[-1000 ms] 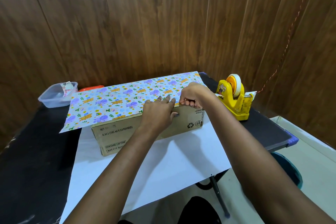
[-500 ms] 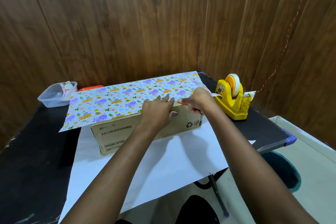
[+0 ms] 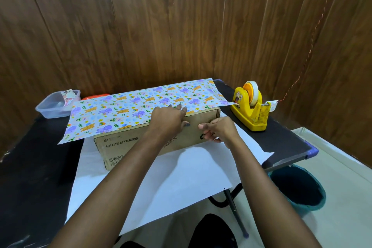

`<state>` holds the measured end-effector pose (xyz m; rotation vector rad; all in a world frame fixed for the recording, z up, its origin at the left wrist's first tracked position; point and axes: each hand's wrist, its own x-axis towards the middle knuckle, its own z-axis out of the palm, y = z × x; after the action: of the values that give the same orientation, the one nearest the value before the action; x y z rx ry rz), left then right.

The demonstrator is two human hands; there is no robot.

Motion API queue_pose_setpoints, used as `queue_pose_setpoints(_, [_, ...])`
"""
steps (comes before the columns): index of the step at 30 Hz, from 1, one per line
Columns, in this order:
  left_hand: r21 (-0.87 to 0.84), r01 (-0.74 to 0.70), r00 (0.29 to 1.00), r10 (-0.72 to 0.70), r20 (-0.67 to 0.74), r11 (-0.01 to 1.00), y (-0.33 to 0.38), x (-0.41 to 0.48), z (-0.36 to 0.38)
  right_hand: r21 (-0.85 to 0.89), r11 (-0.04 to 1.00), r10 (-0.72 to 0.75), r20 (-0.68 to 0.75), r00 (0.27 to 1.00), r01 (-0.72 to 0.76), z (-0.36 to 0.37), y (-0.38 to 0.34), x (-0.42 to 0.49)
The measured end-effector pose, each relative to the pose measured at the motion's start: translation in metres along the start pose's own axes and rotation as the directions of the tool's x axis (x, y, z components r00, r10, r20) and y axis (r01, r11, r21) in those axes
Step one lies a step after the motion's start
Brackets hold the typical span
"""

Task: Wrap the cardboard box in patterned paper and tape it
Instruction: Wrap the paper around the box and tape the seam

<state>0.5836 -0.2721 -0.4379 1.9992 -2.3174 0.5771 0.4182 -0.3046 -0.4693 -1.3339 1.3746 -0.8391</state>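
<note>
A clear plastic container point(image 3: 57, 104) stood at the far left of the black table point(image 3: 30, 167). The cardboard box point(image 3: 120, 147) lay mid-table on the patterned paper point(image 3: 130, 108), whose far part covered the box top. The left hand point(image 3: 168, 119) pressed flat, fingers straight, on the paper at the top's near edge. The right hand point(image 3: 219, 130) rested against the box's near face, fingers curled; whether it pinched anything could not be determined. A yellow tape dispenser point(image 3: 249, 110) stood just right of the box.

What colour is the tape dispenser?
The tape dispenser is yellow, seen in the head view.
</note>
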Motion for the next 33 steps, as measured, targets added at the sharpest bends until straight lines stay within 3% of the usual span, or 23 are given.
queue_pose_setpoints(5, [-0.006,0.040,0.999,-0.040,0.024,0.999,0.000,0.005,-0.016,0.152,0.980,-0.142,0.060,0.988,0.132,-0.022,0.006,-0.009])
queue_pose_setpoints(7, [-0.017,0.061,0.998,-0.061,0.029,0.998,0.004,0.011,-0.026,0.161,0.968,-0.183,-0.068,0.981,0.191,-0.038,-0.001,-0.004])
queue_pose_setpoints(8, [-0.023,0.060,0.998,-0.060,0.018,0.998,0.008,0.014,-0.030,0.119,0.966,-0.205,-0.195,0.959,0.231,-0.049,-0.004,0.000])
queue_pose_setpoints(10, [-0.077,0.043,0.999,-0.044,-0.015,0.996,0.021,0.023,-0.035,-0.163,0.956,-0.292,-0.480,0.827,0.243,-0.076,-0.007,0.010])
queue_pose_setpoints(12, [-0.131,0.016,1.000,-0.019,-0.022,0.991,0.037,0.031,-0.039,-0.481,0.874,-0.381,-0.596,0.707,0.065,-0.103,-0.008,0.017])
queue_pose_setpoints(13, [-0.144,-0.007,1.000,0.003,-0.029,0.990,0.045,0.037,-0.039,-0.549,0.835,-0.367,-0.597,0.714,-0.030,-0.117,-0.006,0.024])
queue_pose_setpoints(15, [-0.158,-0.049,0.998,0.042,-0.051,0.986,0.059,0.046,-0.039,-0.559,0.808,-0.200,-0.558,0.805,-0.186,-0.138,-0.005,0.037])
queue_pose_setpoints(17, [-0.183,-0.083,0.995,0.072,-0.068,0.980,0.069,0.051,-0.037,-0.528,0.816,-0.052,-0.473,0.879,-0.236,-0.148,-0.007,0.047])
queue_pose_setpoints(23, [-0.398,-0.174,0.983,0.139,-0.117,0.901,0.110,0.073,-0.038,-0.181,0.979,0.011,-0.405,0.914,-0.092,-0.155,-0.021,0.053])
queue_pose_setpoints(29, [-0.313,-0.294,0.956,0.273,-0.111,0.903,0.144,0.093,-0.034,0.072,0.997,0.050,-0.402,0.914,-0.023,-0.160,-0.025,0.058])
queue_pose_setpoints(33, [-0.303,-0.307,0.951,0.278,-0.136,0.902,0.143,0.097,-0.030,0.073,0.997,0.048,-0.423,0.905,-0.019,-0.169,-0.028,0.051])
